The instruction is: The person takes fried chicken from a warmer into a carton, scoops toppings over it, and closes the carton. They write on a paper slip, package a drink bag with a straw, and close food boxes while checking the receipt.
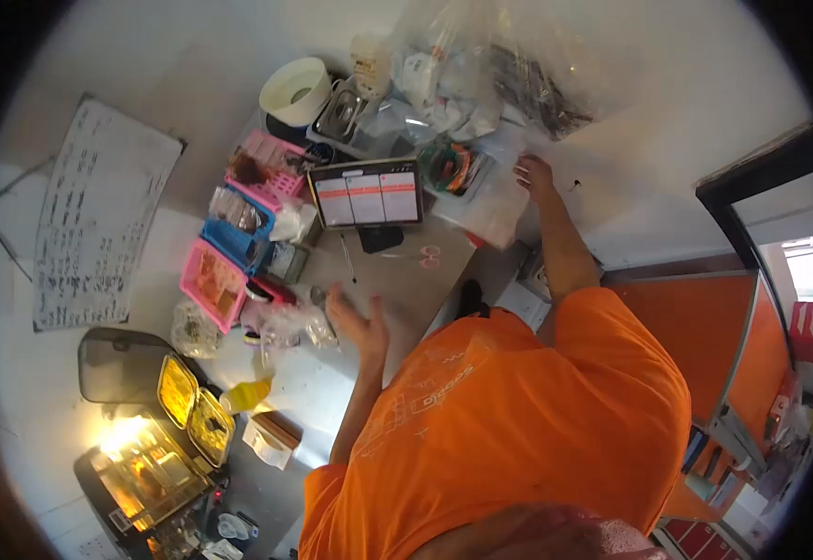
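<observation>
My left hand [358, 322] hovers over the grey table, with thumb and fingers spread and nothing in it. Just left of it lie clear plastic bags [304, 325]. At the table's right side, my right hand [534, 175] reaches to the edge of a pile of clear plastic sheets or bags [495, 207]. Its fingers look apart; whether they touch the plastic is unclear. Between the hands, pink-handled scissors [430, 257] and a thin dark-tipped tool [347, 259] lie on the table. Behind them a lit order screen [366, 196] stands on a small base.
Pink baskets [212, 282] and a blue basket [238, 229] with packets line the left side. A white round tub [294, 91] and a metal container [340, 112] stand at the back. A yellow bottle [246, 396] and a lit food display [150, 471] are lower left.
</observation>
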Tool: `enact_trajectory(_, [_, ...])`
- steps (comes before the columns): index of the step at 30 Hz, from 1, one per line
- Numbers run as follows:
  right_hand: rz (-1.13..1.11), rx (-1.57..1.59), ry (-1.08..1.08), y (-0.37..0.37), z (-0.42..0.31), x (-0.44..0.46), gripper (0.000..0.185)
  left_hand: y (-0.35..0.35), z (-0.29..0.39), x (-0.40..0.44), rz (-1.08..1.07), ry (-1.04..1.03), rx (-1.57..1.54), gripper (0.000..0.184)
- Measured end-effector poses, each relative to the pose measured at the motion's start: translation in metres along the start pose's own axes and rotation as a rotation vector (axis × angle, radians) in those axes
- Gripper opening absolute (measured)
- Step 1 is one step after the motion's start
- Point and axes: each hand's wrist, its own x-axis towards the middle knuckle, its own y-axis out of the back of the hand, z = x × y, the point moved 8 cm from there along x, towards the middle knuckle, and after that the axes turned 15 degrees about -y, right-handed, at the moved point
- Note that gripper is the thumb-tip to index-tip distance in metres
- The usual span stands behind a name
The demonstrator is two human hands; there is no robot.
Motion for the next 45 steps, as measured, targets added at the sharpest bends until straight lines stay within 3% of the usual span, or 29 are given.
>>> enact_trajectory(3, [-0.067, 0.03, -0.103, -0.003, -0.013, 0.005, 0.023, -0.096, 0.054, 0.048, -0.295, -0.198, -0.224, 0.062])
enact_trajectory(7, [-0.089, -0.002, -0.221, 0.003, -0.009, 0.018, 0.02, -0.206, 0.128, 0.087, -0.579, -0.387, -0.247, 0.062])
enact_trajectory(10, [-0.116, 0.002, -0.295, -0.004, -0.009, 0.01, 0.021, -0.283, 0.161, 0.104, -0.664, -0.533, -0.292, 0.066])
enact_trajectory(14, [-0.279, 0.022, -0.316, 0.001, 0.005, 0.041, 0.022, -0.365, 0.174, 0.131, -0.741, -0.63, -0.086, 0.07])
enact_trajectory(17, [-0.637, 0.229, -0.177, -0.014, -0.009, 0.02, 0.018, -0.414, 0.157, 0.146, -0.776, -0.613, 0.016, 0.073])
enact_trajectory(18, [-0.436, 0.093, -0.148, -0.009, -0.01, 0.025, 0.018, -0.432, 0.145, 0.147, -0.807, -0.593, 0.02, 0.074])
enact_trajectory(20, [-0.027, -0.174, -0.096, 0.002, -0.018, 0.027, 0.019, -0.445, 0.14, 0.149, -0.848, -0.574, 0.055, 0.074])
enact_trajectory(23, [-0.049, -0.32, 0.012, 0.006, -0.025, 0.031, 0.023, -0.433, 0.152, 0.152, -0.854, -0.575, 0.174, 0.071])
enact_trajectory(25, [-0.026, -0.135, -0.067, 0.007, -0.022, 0.025, 0.022, -0.424, 0.163, 0.155, -0.82, -0.578, 0.285, 0.068])
enact_trajectory(29, [-0.23, 0.04, -0.177, 0.005, -0.006, 0.045, 0.024, -0.448, 0.146, 0.15, -0.78, -0.554, 0.132, 0.053])
enact_trajectory(34, [-0.234, -0.048, -0.292, 0.003, 0.005, 0.048, 0.031, -0.447, 0.14, 0.158, -0.818, -0.466, 0.051, 0.029])
enact_trajectory(36, [-0.175, -0.126, -0.278, 0.008, 0.009, 0.055, 0.033, -0.457, 0.134, 0.152, -0.98, -0.347, 0.002, 0.035])
enact_trajectory(38, [-0.057, -0.247, -0.213, 0.009, -0.004, 0.048, 0.034, -0.45, 0.135, 0.147, -1.037, -0.392, 0.016, 0.044])
enact_trajectory(40, [-0.053, -0.124, -0.299, 0.004, -0.008, 0.035, 0.036, -0.428, 0.154, 0.149, -0.996, -0.606, 0.105, 0.057])
enact_trajectory(41, [-0.046, -0.059, -0.343, 0.001, -0.007, 0.028, 0.037, -0.42, 0.157, 0.151, -1.005, -0.615, 0.133, 0.062])
enact_trajectory(44, [-0.002, -0.243, -0.247, 0.006, -0.006, 0.048, 0.031, -0.418, 0.158, 0.15, -1.0, -0.643, 0.196, 0.073])
enact_trajectory(45, [-0.08, -0.261, -0.096, 0.012, -0.008, 0.072, 0.03, -0.429, 0.153, 0.146, -0.978, -0.652, 0.207, 0.074])
